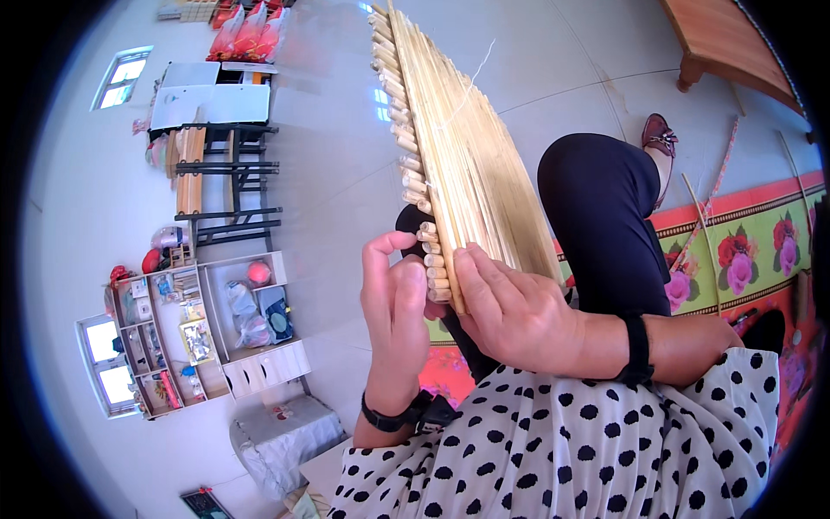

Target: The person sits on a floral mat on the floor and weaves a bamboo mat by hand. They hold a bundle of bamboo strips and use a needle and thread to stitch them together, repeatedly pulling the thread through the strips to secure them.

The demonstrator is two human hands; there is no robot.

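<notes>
A flat panel of pale, straw-coloured stalks (497, 173) stands tilted up in front of me, its cut stalk ends lined along the left edge. A thin stalk lies lengthwise beside those ends. My right hand (519, 316) grips the panel's near end, fingers laid over the lengthwise stalk. At the cut ends is my left hand (395, 303), its forefinger bent toward them and its thumb close by; anything pinched there is too small to make out. A loose white thread (477, 76) sticks up from the panel's face.
My dark-trousered knee (596, 195) is right of the panel. Loose sticks (702, 233) lie on a flowered mat (743, 259) at the right. A wooden table (726, 43) stands at far right. Shelves (207, 333), stacked folding frames (229, 182) and a covered piece of furniture (285, 441) are at left.
</notes>
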